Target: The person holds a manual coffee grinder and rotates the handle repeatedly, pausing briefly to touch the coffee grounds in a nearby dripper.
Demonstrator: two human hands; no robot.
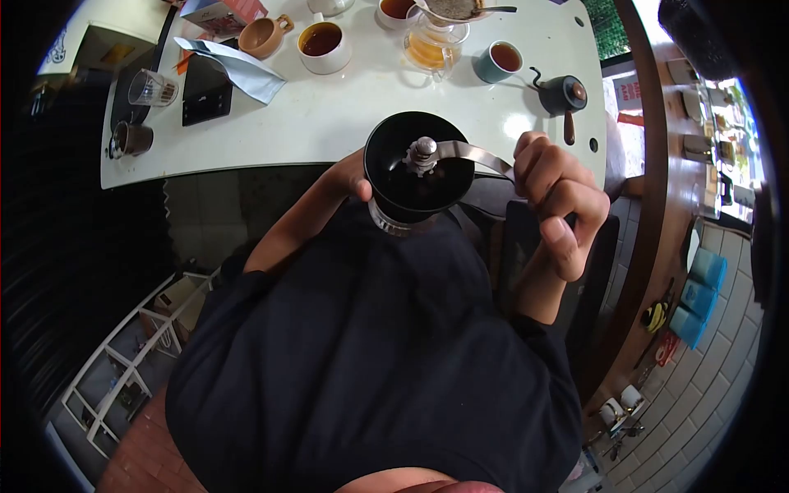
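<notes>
A manual coffee grinder [380, 177] with a wide black hopper and a clear lower part is held up in front of my chest. My left hand [352, 178] grips its side; the thumb shows, while the other fingers are hidden behind the hopper. From the metal nut at the hopper's centre, a silver crank arm [477, 154] runs out to the right. My right hand [563, 193] is closed around the crank's outer end, covering the knob. Only a few dark specks show inside the hopper.
Along the white table [329, 123] stand a white mug [325, 49], a glass server [436, 49] under a dripper of coffee grounds, a teal cup [498, 63] and a dark gooseneck kettle [564, 96]. A silvery bag [238, 70], a black scale [207, 94] and glasses are at left.
</notes>
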